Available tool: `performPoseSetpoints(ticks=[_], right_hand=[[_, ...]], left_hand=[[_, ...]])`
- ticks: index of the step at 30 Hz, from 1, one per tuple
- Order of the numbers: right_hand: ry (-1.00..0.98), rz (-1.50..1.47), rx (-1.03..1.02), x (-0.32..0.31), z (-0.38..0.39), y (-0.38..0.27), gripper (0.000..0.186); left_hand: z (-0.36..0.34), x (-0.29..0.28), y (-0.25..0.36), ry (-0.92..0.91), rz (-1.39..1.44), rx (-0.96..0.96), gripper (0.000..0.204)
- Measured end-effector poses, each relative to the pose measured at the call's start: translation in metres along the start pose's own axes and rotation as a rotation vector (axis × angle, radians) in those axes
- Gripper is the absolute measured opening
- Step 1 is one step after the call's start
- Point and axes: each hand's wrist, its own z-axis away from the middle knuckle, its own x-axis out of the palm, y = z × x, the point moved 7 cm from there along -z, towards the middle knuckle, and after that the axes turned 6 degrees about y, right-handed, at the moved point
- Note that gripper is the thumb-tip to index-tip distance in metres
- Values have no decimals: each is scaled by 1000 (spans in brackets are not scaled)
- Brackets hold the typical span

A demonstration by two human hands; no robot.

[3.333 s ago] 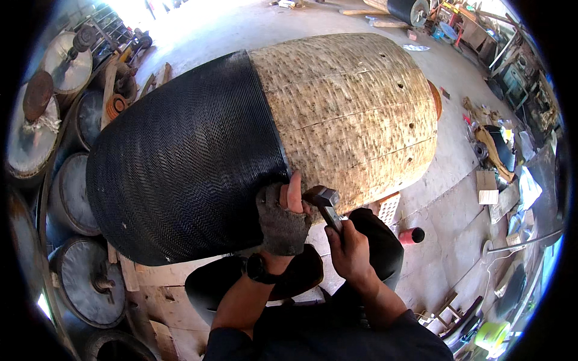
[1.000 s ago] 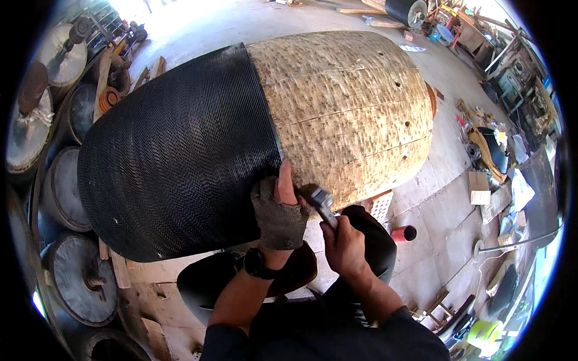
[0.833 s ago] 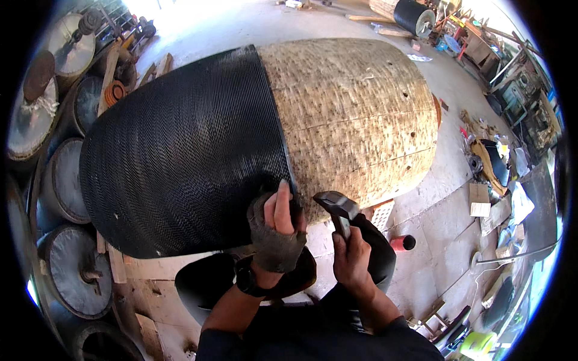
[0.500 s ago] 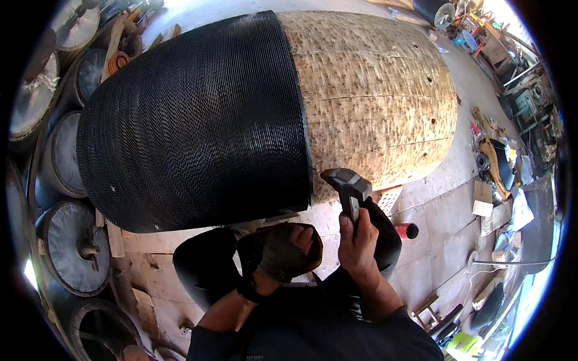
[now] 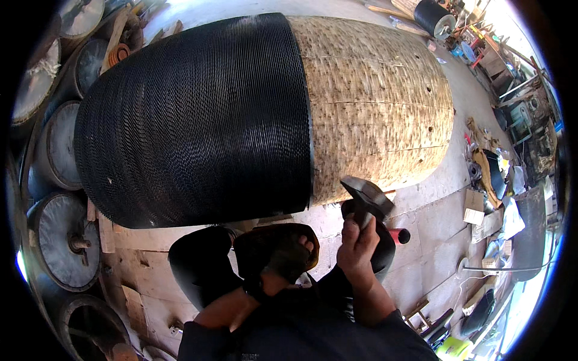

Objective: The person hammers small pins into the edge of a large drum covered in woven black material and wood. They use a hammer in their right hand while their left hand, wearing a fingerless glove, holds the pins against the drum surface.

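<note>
Head view: my right hand (image 5: 357, 245) grasps the hammer (image 5: 368, 197), just near of the drum (image 5: 379, 102)'s pale right half; black ribbed cover (image 5: 205, 126) on its left. My gloved left hand (image 5: 288, 257) is at the dark bowl (image 5: 251, 242), grasp can't tell. Best: firm grip, hammer clear of left hand.

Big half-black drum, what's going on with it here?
A person's right hand grips a hammer, its head near the lower edge of the drum in this view. The gloved left hand is at a dark container in front of the person; whether it holds anything is unclear. Black ribbed covering wraps the drum's left part; the pale right part is uncovered.
</note>
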Motion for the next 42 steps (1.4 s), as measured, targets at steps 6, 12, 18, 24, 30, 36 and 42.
performPoseSetpoints(ticks=[6, 12, 18, 24, 30, 36, 42], right_hand=[[104, -115, -81, -7, 5, -3, 19], [-155, 131, 47, 21, -11, -5, 14], [148, -336, -281, -9, 4, -13, 17], [-123, 24, 65, 12, 12, -7, 6], [86, -67, -247, 3, -2, -22, 44], [-11, -36, -69, 0, 10, -25, 7], [100, -77, -202, -4, -1, -11, 21]], left_hand=[[-5, -2, 4, 6, -85, 54, 34], [3, -9, 1, 8, -121, -19, 32], [-5, -16, 3, 9, -80, -17, 27], [5, -19, 1, 49, -113, -58, 23], [7, -30, -8, 22, 86, -226, 19], [-8, -95, -23, 440, 183, -83, 24], [-56, -201, -78, 938, 107, 81, 33]])
